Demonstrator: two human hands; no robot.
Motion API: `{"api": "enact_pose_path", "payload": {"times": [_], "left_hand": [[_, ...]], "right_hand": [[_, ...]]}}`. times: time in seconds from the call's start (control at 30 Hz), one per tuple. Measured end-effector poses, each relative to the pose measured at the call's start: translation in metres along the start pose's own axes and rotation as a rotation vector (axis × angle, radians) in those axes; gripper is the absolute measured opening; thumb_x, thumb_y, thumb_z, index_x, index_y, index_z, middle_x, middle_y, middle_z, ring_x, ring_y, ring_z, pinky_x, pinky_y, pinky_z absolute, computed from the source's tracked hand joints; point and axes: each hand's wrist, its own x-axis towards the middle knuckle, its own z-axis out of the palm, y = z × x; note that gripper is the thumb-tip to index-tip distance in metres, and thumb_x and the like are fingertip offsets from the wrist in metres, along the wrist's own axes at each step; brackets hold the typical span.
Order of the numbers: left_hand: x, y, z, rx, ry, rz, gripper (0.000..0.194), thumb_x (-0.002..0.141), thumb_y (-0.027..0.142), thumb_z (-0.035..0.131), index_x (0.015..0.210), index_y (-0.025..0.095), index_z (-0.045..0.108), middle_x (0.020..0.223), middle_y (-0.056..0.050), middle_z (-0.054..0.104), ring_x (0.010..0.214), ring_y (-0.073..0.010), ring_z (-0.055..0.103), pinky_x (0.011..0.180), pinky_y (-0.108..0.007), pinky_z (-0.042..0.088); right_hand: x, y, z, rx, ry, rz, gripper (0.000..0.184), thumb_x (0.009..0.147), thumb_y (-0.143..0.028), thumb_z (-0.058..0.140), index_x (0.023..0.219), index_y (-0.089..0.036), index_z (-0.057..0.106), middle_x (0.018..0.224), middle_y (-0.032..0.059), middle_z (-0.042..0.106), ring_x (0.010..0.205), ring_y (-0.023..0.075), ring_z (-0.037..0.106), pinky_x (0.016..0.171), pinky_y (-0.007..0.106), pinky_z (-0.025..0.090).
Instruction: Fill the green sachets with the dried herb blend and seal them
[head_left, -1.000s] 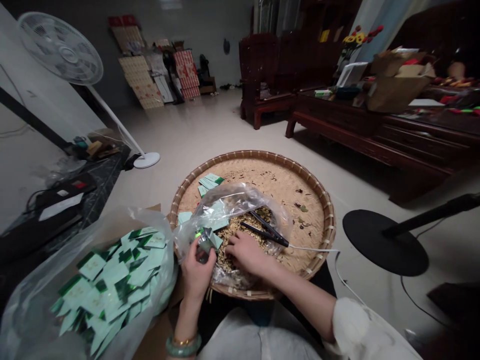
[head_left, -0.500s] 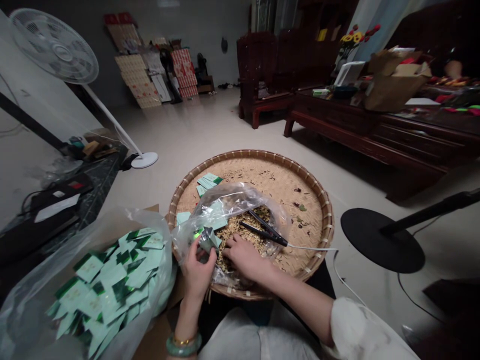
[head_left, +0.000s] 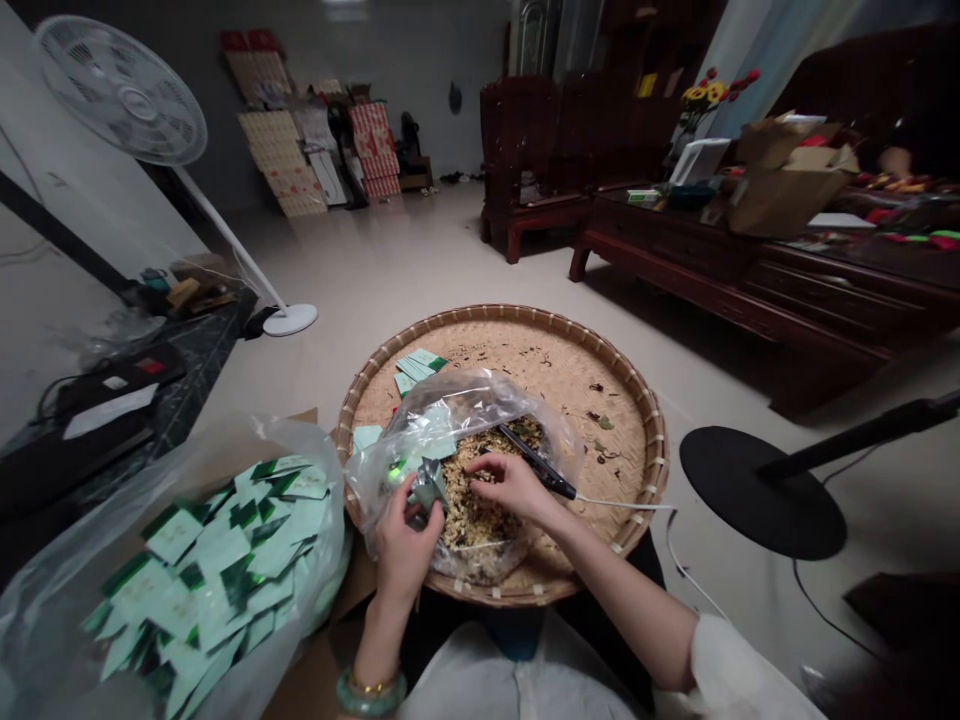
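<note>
My left hand (head_left: 405, 545) holds a small opened green packet (head_left: 427, 485) upright at the near left of a round woven bamboo tray (head_left: 645, 400). My right hand (head_left: 508, 485) rests in a heap of dry tan flakes (head_left: 472, 500) lying in a clear plastic bag (head_left: 450, 410) on the tray, fingers curled in a pinch on the flakes. A black clamp-like tool (head_left: 536, 460) with a white cord (head_left: 622, 503) lies across the bag just beyond my right hand. A few flat green packets (head_left: 420, 365) lie on the tray's far left.
A large clear bag of many green and white packets (head_left: 217, 560) sits at my left. A standing fan (head_left: 120, 90) is at far left, a black round stand base (head_left: 761, 490) at right. Dark wooden furniture (head_left: 720, 260) and a cardboard box (head_left: 787, 185) are behind.
My right hand moved up and away from the bag's near edge to the middle of the flakes. My left hand lifted the packet slightly.
</note>
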Motion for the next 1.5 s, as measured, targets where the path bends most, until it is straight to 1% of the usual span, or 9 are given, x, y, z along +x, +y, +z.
{"api": "enact_pose_path", "payload": {"times": [0.1,0.2,0.33,0.47,0.6,0.73,1.03,1.3,1.5], "left_hand": [[-0.001,0.000,0.002,0.006,-0.010,0.016,0.046,0.071,0.031,0.061,0.113,0.014,0.058,0.105,-0.013,0.068,0.078,-0.0214,0.069,0.074,-0.036,0.058],[-0.002,0.001,0.005,0.024,-0.023,0.031,0.045,0.072,0.030,0.061,0.114,0.014,0.058,0.102,-0.012,0.069,0.077,-0.0210,0.069,0.073,-0.035,0.057],[-0.002,0.004,0.006,0.046,-0.033,0.063,0.043,0.072,0.029,0.060,0.113,0.015,0.058,0.103,-0.011,0.068,0.077,-0.0207,0.069,0.074,-0.036,0.057],[-0.001,0.009,0.008,0.106,-0.057,0.188,0.039,0.074,0.024,0.058,0.112,0.017,0.058,0.108,-0.011,0.066,0.091,-0.0231,0.066,0.081,-0.038,0.055],[0.001,0.018,0.015,0.154,-0.105,0.312,0.039,0.073,0.018,0.056,0.113,0.017,0.056,0.108,-0.010,0.065,0.101,-0.0256,0.061,0.088,-0.043,0.050],[-0.001,0.025,0.025,0.173,-0.114,0.366,0.043,0.072,0.014,0.056,0.115,0.019,0.054,0.109,-0.010,0.064,0.102,-0.0266,0.059,0.089,-0.045,0.048],[-0.004,0.025,0.043,0.183,-0.087,0.304,0.042,0.073,0.017,0.057,0.115,0.019,0.053,0.106,-0.011,0.063,0.103,-0.0280,0.058,0.084,-0.044,0.051],[-0.005,0.022,0.048,0.164,-0.079,0.294,0.042,0.072,0.017,0.059,0.114,0.018,0.053,0.107,-0.011,0.063,0.102,-0.0272,0.059,0.080,-0.041,0.053],[-0.004,0.020,0.046,0.133,-0.078,0.213,0.043,0.073,0.018,0.060,0.115,0.018,0.054,0.108,-0.011,0.063,0.100,-0.0256,0.060,0.075,-0.037,0.055]], "right_hand": [[-0.001,-0.001,-0.005,0.366,-0.007,0.231,0.022,0.063,-0.022,0.070,0.084,-0.018,0.067,0.064,-0.0052,0.059,0.060,0.0119,0.057,0.061,0.027,0.049],[-0.005,-0.003,-0.007,0.692,-0.031,0.355,0.027,0.059,-0.022,0.074,0.085,-0.018,0.065,0.065,-0.0057,0.057,0.064,0.0123,0.059,0.065,0.030,0.052],[-0.008,-0.006,-0.008,0.916,0.003,0.378,0.020,0.064,-0.021,0.070,0.083,-0.017,0.065,0.080,0.0002,0.063,0.074,0.0147,0.063,0.075,0.033,0.053],[-0.008,-0.016,-0.010,1.005,0.113,0.332,0.013,0.071,-0.025,0.062,0.082,-0.017,0.063,0.091,0.0056,0.066,0.086,0.0206,0.063,0.076,0.038,0.053],[-0.009,-0.039,-0.012,0.985,0.197,0.187,0.022,0.080,-0.035,0.052,0.083,-0.017,0.065,0.091,0.0069,0.067,0.091,0.0232,0.061,0.076,0.039,0.052],[-0.011,-0.056,-0.007,0.903,0.268,0.083,0.031,0.081,-0.044,0.053,0.088,-0.017,0.066,0.089,0.0053,0.068,0.091,0.0222,0.060,0.079,0.036,0.049],[-0.011,-0.045,0.005,0.517,0.329,-0.118,0.042,0.086,-0.055,0.042,0.097,-0.021,0.063,0.100,0.0046,0.064,0.102,0.0208,0.055,0.094,0.036,0.040],[-0.016,-0.047,0.009,0.370,0.282,-0.162,0.047,0.088,-0.058,0.038,0.108,-0.022,0.060,0.112,0.0049,0.061,0.109,0.0202,0.053,0.101,0.037,0.037],[-0.023,-0.049,0.010,0.290,0.232,-0.143,0.052,0.087,-0.062,0.037,0.112,-0.021,0.058,0.118,0.0064,0.059,0.113,0.0202,0.051,0.103,0.037,0.035]]}}
